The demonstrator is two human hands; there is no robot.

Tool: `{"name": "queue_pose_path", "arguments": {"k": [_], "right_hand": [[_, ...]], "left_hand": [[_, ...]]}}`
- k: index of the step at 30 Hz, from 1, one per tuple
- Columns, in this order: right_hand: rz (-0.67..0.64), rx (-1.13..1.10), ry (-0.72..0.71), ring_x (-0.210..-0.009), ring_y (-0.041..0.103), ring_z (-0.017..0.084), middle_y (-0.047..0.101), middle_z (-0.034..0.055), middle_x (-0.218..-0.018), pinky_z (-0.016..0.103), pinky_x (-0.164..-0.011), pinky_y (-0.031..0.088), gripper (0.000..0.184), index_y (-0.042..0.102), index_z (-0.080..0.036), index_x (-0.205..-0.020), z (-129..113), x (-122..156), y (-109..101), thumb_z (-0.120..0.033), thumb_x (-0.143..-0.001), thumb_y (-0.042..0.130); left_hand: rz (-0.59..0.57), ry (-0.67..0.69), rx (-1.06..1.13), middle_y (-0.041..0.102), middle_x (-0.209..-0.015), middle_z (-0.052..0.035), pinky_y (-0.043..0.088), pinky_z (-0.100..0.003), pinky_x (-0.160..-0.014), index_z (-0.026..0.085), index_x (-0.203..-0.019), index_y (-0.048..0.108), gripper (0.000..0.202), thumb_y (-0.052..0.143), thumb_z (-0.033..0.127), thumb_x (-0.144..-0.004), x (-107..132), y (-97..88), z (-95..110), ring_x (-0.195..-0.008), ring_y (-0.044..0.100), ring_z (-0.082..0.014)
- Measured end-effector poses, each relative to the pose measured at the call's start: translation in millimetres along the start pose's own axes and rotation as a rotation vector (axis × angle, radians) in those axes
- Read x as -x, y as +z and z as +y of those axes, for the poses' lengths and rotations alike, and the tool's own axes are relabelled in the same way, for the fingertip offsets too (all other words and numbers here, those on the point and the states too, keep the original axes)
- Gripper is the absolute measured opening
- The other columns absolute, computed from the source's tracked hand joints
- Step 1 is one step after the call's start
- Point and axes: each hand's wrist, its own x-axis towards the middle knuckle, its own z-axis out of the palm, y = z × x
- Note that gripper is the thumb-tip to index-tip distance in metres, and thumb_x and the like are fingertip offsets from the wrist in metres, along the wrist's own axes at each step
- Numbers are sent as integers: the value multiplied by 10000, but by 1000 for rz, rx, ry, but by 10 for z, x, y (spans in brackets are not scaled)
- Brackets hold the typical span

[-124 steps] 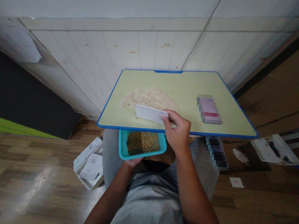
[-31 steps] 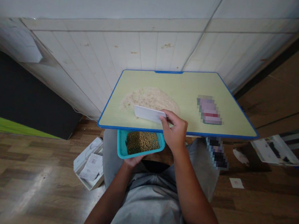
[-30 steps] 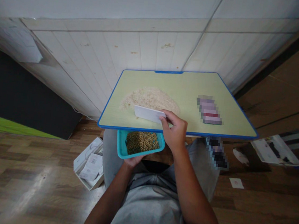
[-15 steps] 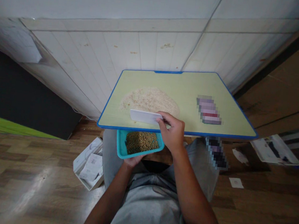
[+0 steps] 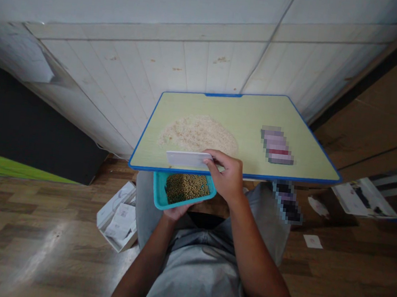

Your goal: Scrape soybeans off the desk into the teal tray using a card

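Between its thumb and fingers, my right hand [image 5: 227, 173] grips a flat white card [image 5: 186, 159] by its right end. The card stands on its long edge near the front rim of the small table [image 5: 251, 116]. Behind it a pale spread of rice-like grains [image 5: 200, 132] covers part of the tabletop. My left hand [image 5: 177, 211] holds a turquoise plastic tray [image 5: 160, 196] from below, just under the table's front edge. Round tan beans [image 5: 189, 186] lie in the tray. Most of my left fingers are hidden beneath it.
A blurred-out rectangular object [image 5: 277, 146] lies on the right of the tabletop, and another blurred object [image 5: 288, 203] rests on my right thigh. An open white box [image 5: 118, 220] with papers stands on the floor at left. The wall [image 5: 193, 67] rises behind the table.
My right hand has drawn the card a little toward the front edge and to the left. The tray in my left hand is nearly where it was.
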Motion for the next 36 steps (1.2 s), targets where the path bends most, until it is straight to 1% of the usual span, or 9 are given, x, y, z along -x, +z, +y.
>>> {"name": "queue_pose_path", "arguments": {"k": [3,8,12,19,24,28,30,32,36], "right_hand": [[-27,2,17,-950,849,221,906,25,-1046,370,-878,677,209,873,-284,-1030,-18,-9,22,-346,-1001,676],[-74,27,2,-1004,849,229,906,27,-1067,376,-906,673,226,866,-285,-1050,-64,-42,67,-337,-1025,647],[-95,57,8,-1021,849,227,907,19,-1081,378,-930,669,224,865,-296,-1054,-72,-61,80,-319,-1028,643],[-95,30,-39,-976,856,223,910,21,-1055,366,-890,675,222,861,-286,-1031,-56,-35,42,-325,-1028,642],[-104,43,-27,-976,858,229,910,16,-1054,374,-901,677,210,861,-292,-1027,-100,-13,-2,-345,-1028,657],[-70,26,-46,-964,859,225,910,14,-1035,362,-887,678,209,861,-289,-1013,-121,-10,2,-334,-1029,658],[-48,33,-34,-947,858,223,910,17,-1031,354,-865,677,214,865,-287,-1031,-133,-1,28,-333,-1028,656],[-36,41,-15,-913,857,218,911,21,-1027,343,-832,673,221,871,-280,-1060,-149,15,73,-326,-1020,658],[-70,14,-15,-889,860,207,914,37,-1024,319,-812,660,236,883,-251,-1083,-160,48,193,-280,-998,665]], "left_hand": [[-11,-1,-6,320,-1906,-53,120,-826,-1350,318,-1679,587,743,294,715,-1123,9,-13,6,-1804,5,-399],[-13,-3,-15,284,-1919,-33,99,-848,-1333,374,-1702,549,721,305,710,-1112,27,-148,39,-1804,-62,-387],[-12,0,-19,261,-1927,-28,120,-836,-1334,378,-1680,575,694,335,693,-1110,35,-225,55,-1803,-72,-386],[-20,0,-21,247,-1928,-42,103,-839,-1340,332,-1648,620,720,314,711,-1119,35,-168,44,-1802,-51,-403],[-26,-7,-19,301,-1913,-35,148,-849,-1334,347,-1631,639,684,316,675,-1126,27,-167,43,-1803,-17,-407],[-25,-11,-21,343,-1898,-54,167,-852,-1326,341,-1628,639,685,326,682,-1123,26,-180,49,-1802,13,-414],[-24,2,-23,356,-1894,-52,171,-852,-1328,345,-1631,635,683,326,682,-1125,24,-178,46,-1802,31,-413],[-19,18,-26,406,-1873,-45,189,-849,-1330,349,-1611,656,673,324,680,-1128,20,-177,38,-1799,74,-420],[4,53,-41,522,-1806,-33,278,-806,-1334,351,-1531,726,617,361,645,-1129,12,-192,12,-1778,187,-427]]}}
